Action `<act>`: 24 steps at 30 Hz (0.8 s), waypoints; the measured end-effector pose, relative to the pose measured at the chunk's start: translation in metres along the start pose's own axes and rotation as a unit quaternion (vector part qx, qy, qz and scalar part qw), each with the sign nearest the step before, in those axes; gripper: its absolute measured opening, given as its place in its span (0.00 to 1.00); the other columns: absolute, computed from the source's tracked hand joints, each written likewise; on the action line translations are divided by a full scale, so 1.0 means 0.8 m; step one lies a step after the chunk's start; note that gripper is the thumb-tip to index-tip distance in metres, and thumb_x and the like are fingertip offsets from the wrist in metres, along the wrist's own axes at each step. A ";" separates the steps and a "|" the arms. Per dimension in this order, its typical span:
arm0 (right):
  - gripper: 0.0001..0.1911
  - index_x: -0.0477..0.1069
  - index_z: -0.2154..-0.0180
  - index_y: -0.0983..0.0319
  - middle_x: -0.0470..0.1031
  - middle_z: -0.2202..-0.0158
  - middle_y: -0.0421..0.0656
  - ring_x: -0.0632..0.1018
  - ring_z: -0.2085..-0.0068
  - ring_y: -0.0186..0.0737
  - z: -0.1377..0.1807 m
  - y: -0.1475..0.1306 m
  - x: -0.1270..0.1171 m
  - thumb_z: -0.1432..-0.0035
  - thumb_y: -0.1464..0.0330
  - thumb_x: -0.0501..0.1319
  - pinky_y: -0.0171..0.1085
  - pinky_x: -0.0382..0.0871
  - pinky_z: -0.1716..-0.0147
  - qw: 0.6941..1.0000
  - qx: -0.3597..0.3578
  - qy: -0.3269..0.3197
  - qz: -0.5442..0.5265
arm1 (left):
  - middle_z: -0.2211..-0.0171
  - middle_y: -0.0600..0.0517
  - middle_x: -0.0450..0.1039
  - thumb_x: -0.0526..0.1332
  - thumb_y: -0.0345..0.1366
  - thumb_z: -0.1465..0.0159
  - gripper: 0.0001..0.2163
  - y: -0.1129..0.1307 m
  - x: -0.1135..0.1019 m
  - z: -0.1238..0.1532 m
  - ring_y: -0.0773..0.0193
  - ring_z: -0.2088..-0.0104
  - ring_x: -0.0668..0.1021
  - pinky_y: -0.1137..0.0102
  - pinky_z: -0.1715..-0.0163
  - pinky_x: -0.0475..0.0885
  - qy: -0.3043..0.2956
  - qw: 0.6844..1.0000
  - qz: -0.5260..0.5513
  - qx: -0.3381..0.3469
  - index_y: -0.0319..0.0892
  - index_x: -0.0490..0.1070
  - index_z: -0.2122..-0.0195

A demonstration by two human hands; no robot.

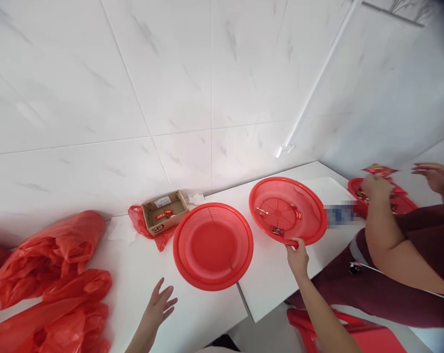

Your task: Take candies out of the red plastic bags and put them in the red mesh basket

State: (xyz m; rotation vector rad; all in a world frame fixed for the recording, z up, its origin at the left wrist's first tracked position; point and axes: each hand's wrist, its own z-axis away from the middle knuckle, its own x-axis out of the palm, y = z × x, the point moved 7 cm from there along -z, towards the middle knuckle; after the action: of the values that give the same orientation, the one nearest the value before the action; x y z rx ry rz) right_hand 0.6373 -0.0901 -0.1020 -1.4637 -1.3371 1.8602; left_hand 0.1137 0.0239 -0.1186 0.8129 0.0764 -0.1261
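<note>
My right hand grips the near rim of a tilted red plastic basket that holds a few small packets. My left hand hovers open, fingers spread, over the white table, just left of a second red basket that lies flat with nothing in it. Neither basket touches the other.
Crumpled red plastic bags pile at the left. A small cardboard box with red packets sits on a red bag by the tiled wall. At the right, another person's hands hold a red packet over a third red basket. A red stool stands below.
</note>
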 end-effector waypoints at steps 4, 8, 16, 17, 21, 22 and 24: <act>0.18 0.65 0.58 0.59 0.72 0.52 0.49 0.74 0.53 0.46 0.044 -0.035 -0.031 0.49 0.57 0.57 0.44 0.67 0.53 0.996 -0.087 0.001 -0.022 | 0.41 0.43 0.65 0.63 0.54 0.45 0.38 0.016 0.045 -0.010 0.55 0.57 0.80 0.61 0.54 0.73 -0.041 0.999 -0.022 0.015 0.54 0.51 0.35; 0.16 0.66 0.58 0.59 0.73 0.53 0.49 0.74 0.55 0.45 0.075 -0.065 -0.043 0.46 0.59 0.56 0.42 0.69 0.55 0.993 -0.105 -0.032 -0.041 | 0.40 0.42 0.64 0.63 0.52 0.44 0.41 0.027 0.094 -0.013 0.57 0.59 0.80 0.61 0.56 0.74 -0.072 0.996 -0.050 0.031 0.52 0.44 0.33; 0.19 0.66 0.61 0.59 0.76 0.62 0.45 0.77 0.60 0.46 0.051 -0.021 -0.026 0.53 0.55 0.61 0.41 0.68 0.60 0.999 0.016 -0.028 -0.039 | 0.58 0.44 0.75 0.65 0.39 0.41 0.30 0.032 0.117 0.002 0.60 0.64 0.81 0.62 0.55 0.75 -0.124 0.991 0.048 -0.009 0.43 0.54 0.39; 0.20 0.65 0.60 0.59 0.76 0.63 0.45 0.77 0.61 0.46 0.045 -0.012 -0.024 0.53 0.55 0.60 0.41 0.68 0.60 0.999 0.031 -0.017 -0.032 | 0.60 0.45 0.75 0.65 0.38 0.41 0.29 0.029 0.113 0.004 0.60 0.64 0.81 0.63 0.55 0.75 -0.128 0.990 0.061 -0.018 0.43 0.56 0.41; 0.22 0.66 0.59 0.60 0.77 0.65 0.47 0.77 0.63 0.48 0.032 0.015 -0.010 0.53 0.55 0.59 0.43 0.67 0.61 0.998 0.066 -0.008 -0.008 | 0.53 0.43 0.75 0.65 0.39 0.41 0.30 0.011 0.082 0.018 0.57 0.60 0.81 0.62 0.55 0.75 -0.100 0.992 0.065 -0.040 0.45 0.56 0.39; 0.22 0.66 0.59 0.60 0.77 0.65 0.48 0.77 0.63 0.49 0.032 0.019 -0.005 0.54 0.55 0.60 0.43 0.67 0.61 0.998 0.068 -0.011 -0.004 | 0.50 0.42 0.74 0.65 0.40 0.41 0.31 0.009 0.076 0.022 0.56 0.58 0.81 0.62 0.54 0.75 -0.099 0.992 0.068 -0.040 0.45 0.55 0.39; 0.23 0.67 0.58 0.61 0.77 0.63 0.49 0.77 0.62 0.49 0.037 0.025 0.007 0.55 0.55 0.60 0.43 0.67 0.61 0.997 0.069 -0.020 0.001 | 0.46 0.43 0.72 0.65 0.40 0.41 0.32 0.005 0.061 0.030 0.54 0.54 0.80 0.61 0.53 0.75 -0.095 0.992 0.081 -0.035 0.48 0.54 0.37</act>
State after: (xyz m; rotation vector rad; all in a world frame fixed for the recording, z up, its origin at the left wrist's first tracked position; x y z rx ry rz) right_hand 0.6130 -0.1078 -0.1227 -1.3647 -1.2000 1.9511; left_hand 0.1633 0.0055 -0.1050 0.7315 -0.1637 -0.0469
